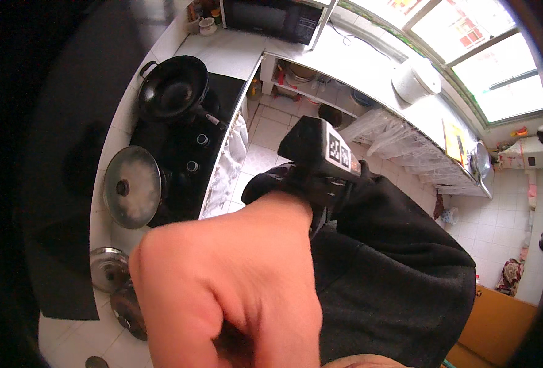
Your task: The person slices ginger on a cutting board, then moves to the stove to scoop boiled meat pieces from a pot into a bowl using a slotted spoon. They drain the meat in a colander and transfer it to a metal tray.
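My right hand (234, 271) is raised very close to the camera, its back turned towards me. The fingers bend down past the lower edge, so their tips and anything in them are hidden. A black device (301, 140) with printed square codes is strapped on the wrist, above a black sleeve (400, 276). My left hand cannot be made out; a sliver of skin at the bottom edge is too small to identify. Beyond the hand, to the left, a black wok (172, 89) and a pan under a fogged glass lid (138, 184) sit on a black cooktop (179, 198).
More lids (109, 271) lie at lower left. A microwave (267, 20) stands at the back. On the window-side counter (345, 60) are a white pot-like container (416, 80), a yellow board (453, 140) and a metal basin (479, 158). Curtains (391, 142) hang below.
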The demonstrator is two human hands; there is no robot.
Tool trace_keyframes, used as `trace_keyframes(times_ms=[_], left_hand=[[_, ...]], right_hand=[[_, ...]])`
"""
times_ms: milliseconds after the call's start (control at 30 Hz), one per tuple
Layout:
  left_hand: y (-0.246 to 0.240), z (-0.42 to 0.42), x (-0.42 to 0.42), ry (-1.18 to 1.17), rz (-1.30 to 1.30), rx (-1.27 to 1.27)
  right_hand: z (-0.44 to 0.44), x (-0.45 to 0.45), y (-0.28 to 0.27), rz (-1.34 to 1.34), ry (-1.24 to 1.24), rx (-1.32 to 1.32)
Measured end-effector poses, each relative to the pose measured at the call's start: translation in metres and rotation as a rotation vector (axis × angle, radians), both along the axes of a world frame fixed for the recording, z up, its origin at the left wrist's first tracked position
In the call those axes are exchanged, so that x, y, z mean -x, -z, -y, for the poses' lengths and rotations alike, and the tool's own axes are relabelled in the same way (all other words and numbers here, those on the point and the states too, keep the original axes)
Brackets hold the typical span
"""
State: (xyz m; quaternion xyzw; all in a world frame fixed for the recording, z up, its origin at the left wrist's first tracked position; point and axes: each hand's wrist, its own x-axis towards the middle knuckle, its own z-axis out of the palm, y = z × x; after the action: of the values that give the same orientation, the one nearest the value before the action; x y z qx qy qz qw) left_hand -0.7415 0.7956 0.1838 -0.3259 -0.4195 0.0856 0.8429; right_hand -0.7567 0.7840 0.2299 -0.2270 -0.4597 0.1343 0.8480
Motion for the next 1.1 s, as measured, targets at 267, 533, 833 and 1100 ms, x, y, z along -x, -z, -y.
trace_keyframes(times_ms=[267, 533, 833, 1100], left_hand=[[-0.006, -0.003, -0.004, 0.007, 0.053, 0.029], [0.07, -0.069, 0.011, -0.096, -0.154, -0.113], [0.485, -0.298, 0.062, 0.213, -1.672, -1.771], [0.594, -0.369, 0.08, 0.415, -1.871, -1.701]], right_hand=[[0.0, -0.004, 0.001, -0.005, 0.003, 0.014], [0.003, -0.01, 0.017, -0.042, 0.035, 0.057], [0.027, -0.02, 0.09, -0.323, 0.117, 0.322], [0.043, -0.024, 0.219, -0.416, 0.434, 0.659]])
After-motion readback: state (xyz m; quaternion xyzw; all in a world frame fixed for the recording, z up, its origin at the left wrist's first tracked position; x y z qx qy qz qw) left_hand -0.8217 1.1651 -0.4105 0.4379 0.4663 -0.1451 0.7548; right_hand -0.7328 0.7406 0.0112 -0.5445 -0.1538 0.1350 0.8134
